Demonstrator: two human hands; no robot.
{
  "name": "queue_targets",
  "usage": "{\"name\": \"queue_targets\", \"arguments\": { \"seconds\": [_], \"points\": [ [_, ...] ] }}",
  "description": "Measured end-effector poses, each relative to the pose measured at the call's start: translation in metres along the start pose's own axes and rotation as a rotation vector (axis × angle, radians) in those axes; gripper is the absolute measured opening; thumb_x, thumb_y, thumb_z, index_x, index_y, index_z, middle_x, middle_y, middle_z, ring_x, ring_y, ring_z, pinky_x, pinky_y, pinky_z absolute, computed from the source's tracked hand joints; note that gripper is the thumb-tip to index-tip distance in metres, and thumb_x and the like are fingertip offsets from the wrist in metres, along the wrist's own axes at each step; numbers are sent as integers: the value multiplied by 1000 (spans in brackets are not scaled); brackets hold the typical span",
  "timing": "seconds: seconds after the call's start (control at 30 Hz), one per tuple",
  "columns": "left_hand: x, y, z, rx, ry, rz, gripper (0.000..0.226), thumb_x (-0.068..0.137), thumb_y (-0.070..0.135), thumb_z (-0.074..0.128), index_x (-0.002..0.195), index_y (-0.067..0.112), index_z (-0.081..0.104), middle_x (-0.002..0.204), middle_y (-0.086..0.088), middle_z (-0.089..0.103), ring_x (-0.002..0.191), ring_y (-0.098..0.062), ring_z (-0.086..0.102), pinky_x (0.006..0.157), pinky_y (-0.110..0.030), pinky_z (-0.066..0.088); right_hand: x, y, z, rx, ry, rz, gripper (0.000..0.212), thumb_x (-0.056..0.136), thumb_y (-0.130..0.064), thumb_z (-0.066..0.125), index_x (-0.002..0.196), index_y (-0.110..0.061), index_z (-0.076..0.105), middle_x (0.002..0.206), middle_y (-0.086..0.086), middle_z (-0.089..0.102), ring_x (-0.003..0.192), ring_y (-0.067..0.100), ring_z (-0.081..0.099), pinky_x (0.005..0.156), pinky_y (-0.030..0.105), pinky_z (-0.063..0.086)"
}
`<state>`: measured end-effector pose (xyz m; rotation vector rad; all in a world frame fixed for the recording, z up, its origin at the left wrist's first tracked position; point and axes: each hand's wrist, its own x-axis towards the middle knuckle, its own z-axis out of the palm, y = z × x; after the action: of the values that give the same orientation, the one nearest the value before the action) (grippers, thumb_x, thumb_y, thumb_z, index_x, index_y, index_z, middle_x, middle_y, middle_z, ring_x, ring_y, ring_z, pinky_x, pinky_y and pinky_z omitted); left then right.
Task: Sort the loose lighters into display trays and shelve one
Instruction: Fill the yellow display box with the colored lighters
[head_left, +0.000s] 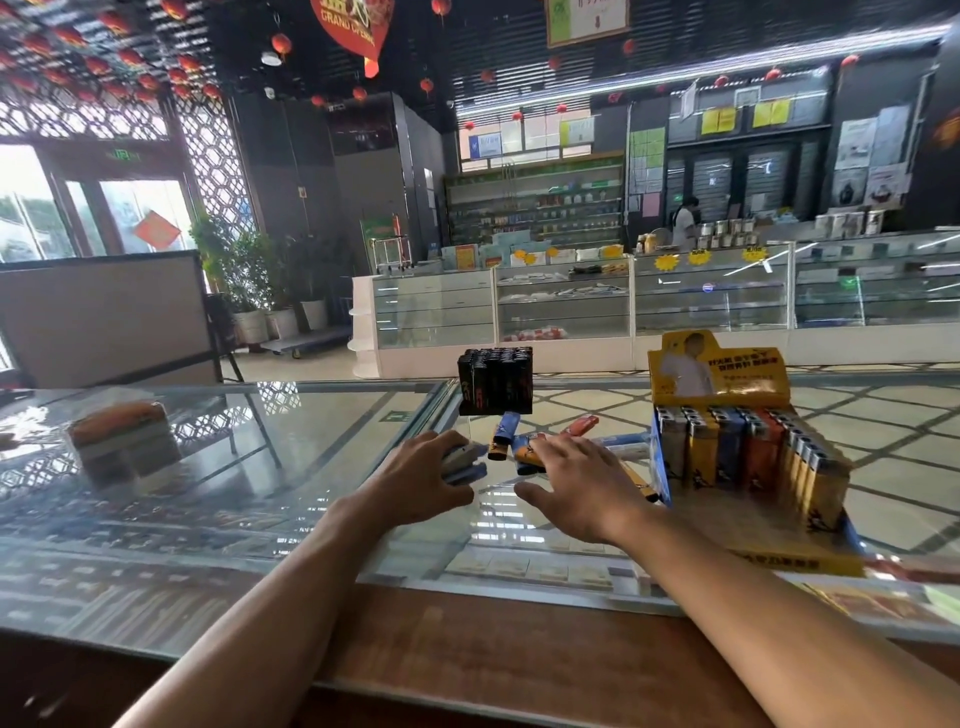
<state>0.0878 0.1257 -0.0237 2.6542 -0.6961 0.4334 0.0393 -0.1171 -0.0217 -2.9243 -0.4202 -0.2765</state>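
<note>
Starting at the left of the frame, a blurred wrapped stack (122, 441) is seen on the glass bench (260, 467), well apart from the work and seemingly no part of it. Toward the middle, a bundle of lighters (464, 461) is held in the left hand (413, 480). Its grip is closed round them, fingers curled over their sides, most likely so that several can be carried to a tray at once. Just beyond that hand, a black tray (495, 382) packed with dark lighters is stood on the bench, apparently already filled. Between the two hands, the loose lighters (503, 435) are scattered flat on the glass at mixed angles. The right hand (579, 486) is laid over the nearer ones with its grip wide, fingers spread and straight, nothing being held. The spread is judged to serve for raking in or picking out the next lighter. At the right of the frame, the yellow display tray (753, 519) is set just beside that hand, so that the reach is short. Its rear rows are filled with upright lighters (727, 447), while bare floor is left at the front. Sorting is therefore judged unfinished, and shelving not yet begun.
</note>
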Motion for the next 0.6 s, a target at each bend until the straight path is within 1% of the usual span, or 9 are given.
{"name": "queue_targets", "arguments": {
  "seconds": [0.07,0.13,0.2,0.27,0.33,0.43,0.5,0.53,0.6],
  "points": [
    [-1,4,-2,27,23,50,36,78,47,71,104,24,62,90,6,63,74,-13,57,65,-24,44,-1,0,0,4,6,-1,73,100,-64,36,158,-22,22,165,4,26,150,27,21,122,46,17],
    [-2,7,-4,58,38,71,30,83,40,75,102,20,63,85,6,63,71,-14,58,63,-22,42,-3,-2,-2,21,20,2,71,101,-62,37,158,-22,23,164,4,27,150,26,23,122,46,17],
    [-4,12,-6,110,48,87,36,84,51,68,103,21,64,86,6,67,70,-14,62,64,-27,51,-6,-4,-4,44,64,-1,69,101,-60,38,157,-22,25,162,3,32,148,25,26,122,46,19],
    [-9,19,-8,174,61,89,48,83,67,53,101,25,65,83,7,69,66,-11,63,64,-32,57,-11,-5,-7,81,120,0,67,101,-57,41,155,-21,29,159,3,35,146,24,30,121,44,22],
    [-16,26,-12,165,91,83,55,83,76,43,92,26,65,76,10,67,60,-8,62,59,-29,56,-18,-7,-13,140,167,-1,67,101,-54,45,156,-18,29,160,4,36,146,23,31,120,41,24],
    [-28,37,-18,167,104,70,49,83,76,43,81,30,59,68,13,61,56,-7,60,56,-31,54,-32,-10,-27,227,169,-19,69,101,-49,50,157,-17,27,161,3,33,146,21,29,118,36,26],
    [-34,45,-21,101,114,38,53,82,74,50,78,23,63,66,10,61,56,-12,61,54,-34,53,-43,-10,-37,293,168,-27,66,101,-43,55,157,-18,29,160,2,33,145,21,29,116,33,27],
    [-36,50,-23,14,118,5,52,82,72,55,77,21,64,64,9,63,56,-14,62,52,-33,51,-49,-10,-42,320,188,-34,64,100,-41,57,155,-18,33,157,3,37,143,21,33,114,31,29],
    [-41,70,-28,-207,119,-50,43,87,61,68,75,20,65,59,9,64,50,-11,61,46,-27,46,-61,-5,-50,388,243,-57,54,98,-36,62,147,-19,46,145,4,51,129,19,50,104,27,41]
  ]
}}
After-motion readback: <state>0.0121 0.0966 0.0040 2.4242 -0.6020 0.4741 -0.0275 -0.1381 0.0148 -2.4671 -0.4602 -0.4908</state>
